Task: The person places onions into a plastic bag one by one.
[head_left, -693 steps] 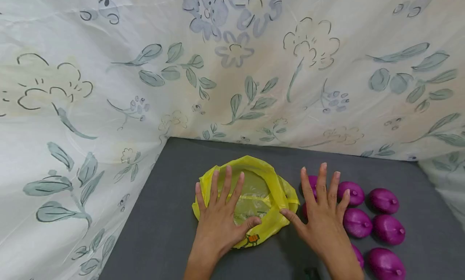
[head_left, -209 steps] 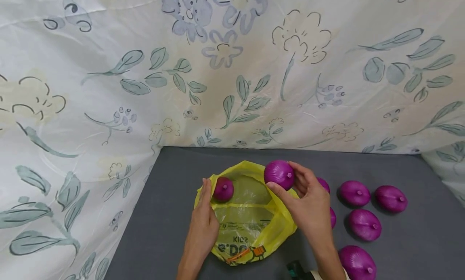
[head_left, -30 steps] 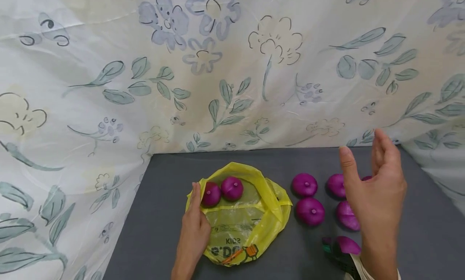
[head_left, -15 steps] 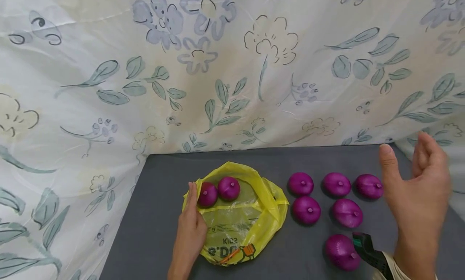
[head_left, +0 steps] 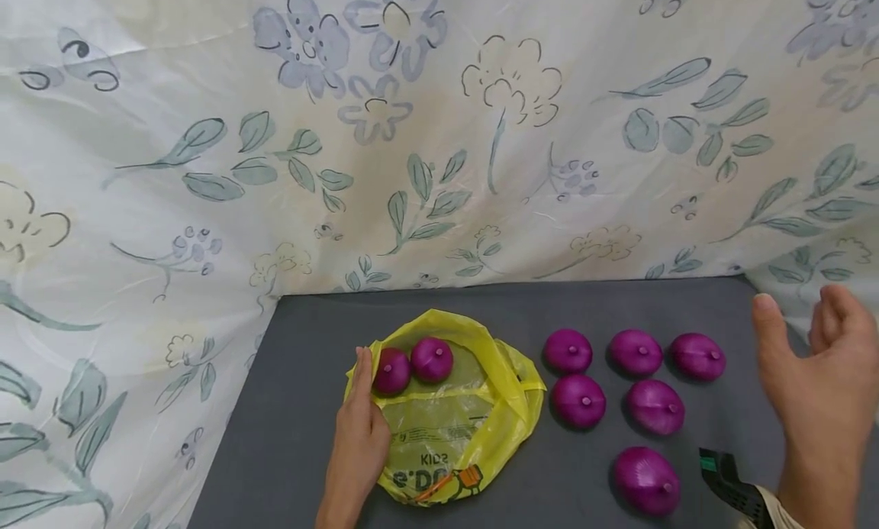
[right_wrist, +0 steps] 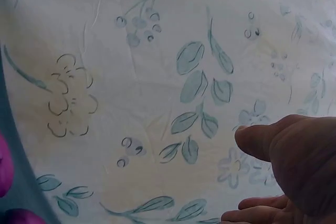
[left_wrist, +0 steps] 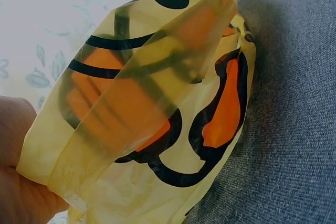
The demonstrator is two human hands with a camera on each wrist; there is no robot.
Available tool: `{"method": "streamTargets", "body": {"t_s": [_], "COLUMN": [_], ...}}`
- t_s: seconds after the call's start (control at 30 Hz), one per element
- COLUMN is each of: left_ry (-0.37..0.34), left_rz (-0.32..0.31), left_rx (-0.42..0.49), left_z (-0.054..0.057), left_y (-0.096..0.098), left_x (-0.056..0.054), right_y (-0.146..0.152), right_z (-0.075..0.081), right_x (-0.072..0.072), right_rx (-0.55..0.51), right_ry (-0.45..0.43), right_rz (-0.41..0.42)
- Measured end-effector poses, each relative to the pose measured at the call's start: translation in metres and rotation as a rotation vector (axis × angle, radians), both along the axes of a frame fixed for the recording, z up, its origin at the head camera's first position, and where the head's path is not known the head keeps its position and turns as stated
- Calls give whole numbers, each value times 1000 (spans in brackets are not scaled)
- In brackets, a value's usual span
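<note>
A yellow plastic bag [head_left: 508, 430] with printed lettering and an orange picture lies with its mouth wide. Two shiny purple onions [head_left: 432, 359] are inside it, at its upper left. My left hand [head_left: 357, 437] holds the bag's left rim, fingers pointing upward; its thumb is hidden in the head view. In the left wrist view the printed plastic [left_wrist: 131, 108] stretches away from this hand. Far right, clear of the onions, my right hand [head_left: 824, 384] is raised with thumb and fingers apart and nothing between them.
Several more purple onions [head_left: 579, 401] stand in loose rows right of the bag on the dark grey tabletop [head_left: 288, 407]. The nearest onion [head_left: 645, 481] sits low, beside a black device [head_left: 731, 487] at my right wrist. Flowered cloth [head_left: 426, 155] rises behind and at the sides.
About seven seconds ago my right hand held an onion over the bag, which had one onion inside; now two are there. Over the last second the right hand moves rightward, away from the remaining onions.
</note>
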State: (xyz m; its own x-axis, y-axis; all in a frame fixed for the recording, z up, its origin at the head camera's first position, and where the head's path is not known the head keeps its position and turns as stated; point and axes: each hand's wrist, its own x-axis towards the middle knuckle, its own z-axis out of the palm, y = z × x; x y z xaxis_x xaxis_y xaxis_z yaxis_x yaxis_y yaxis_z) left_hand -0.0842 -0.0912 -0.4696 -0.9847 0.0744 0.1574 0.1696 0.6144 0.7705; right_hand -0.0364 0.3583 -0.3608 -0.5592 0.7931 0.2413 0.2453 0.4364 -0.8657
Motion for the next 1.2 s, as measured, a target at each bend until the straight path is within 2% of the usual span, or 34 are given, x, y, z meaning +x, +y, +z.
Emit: {"method": "streamTargets", "body": {"t_s": [0.37, 0.7, 1.03, 1.2], "left_ry": [0, 0, -4, -2], "left_rz": [11, 15, 19, 21], "left_rx": [1, 1, 2, 5], "left_z": [-2, -2, -1, -1], "left_y": [2, 2, 3, 3], "left_x": [1, -1, 0, 0], "right_y": [25, 50, 60, 65], "right_z": [-35, -74, -98, -110], "right_x": [-5, -12, -17, -22], "right_rx": [-51, -65, -80, -68], "right_ry": [-194, -296, -349, -396], "right_rz": [10, 54, 143, 157]}}
